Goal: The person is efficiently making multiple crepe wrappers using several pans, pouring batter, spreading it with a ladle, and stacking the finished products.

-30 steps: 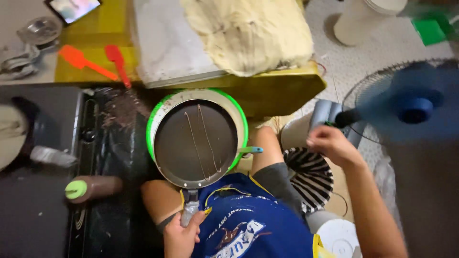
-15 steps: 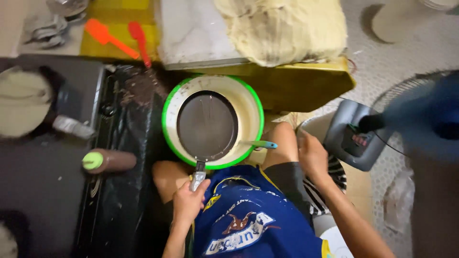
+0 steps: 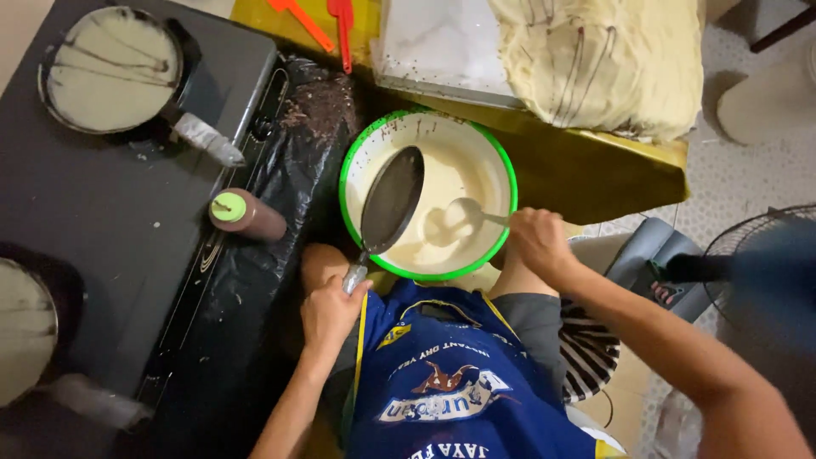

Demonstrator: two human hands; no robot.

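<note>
My left hand [image 3: 327,310] grips the handle of a small dark frying pan [image 3: 391,200], which is tilted on edge over a green-rimmed bowl [image 3: 353,161] of pale batter. My right hand [image 3: 535,242] holds the handle of a ladle [image 3: 459,219] whose cup rests in the batter at the bowl's middle. The bowl sits between my knees, just above my blue apron [image 3: 450,382].
To the left, a dark stove top [image 3: 110,221] carries a pan of batter [image 3: 110,68] and another pan [image 3: 25,331] at the edge. A brown squeeze bottle with a green cap [image 3: 246,214] lies beside it. Yellow table [image 3: 595,170] with dough and red spatulas [image 3: 327,21] behind; fan [image 3: 765,272] at right.
The pan, which lay flat over the bowl, is now tipped on edge, uncovering the batter. My right hand moved in from the fan side and took the ladle.
</note>
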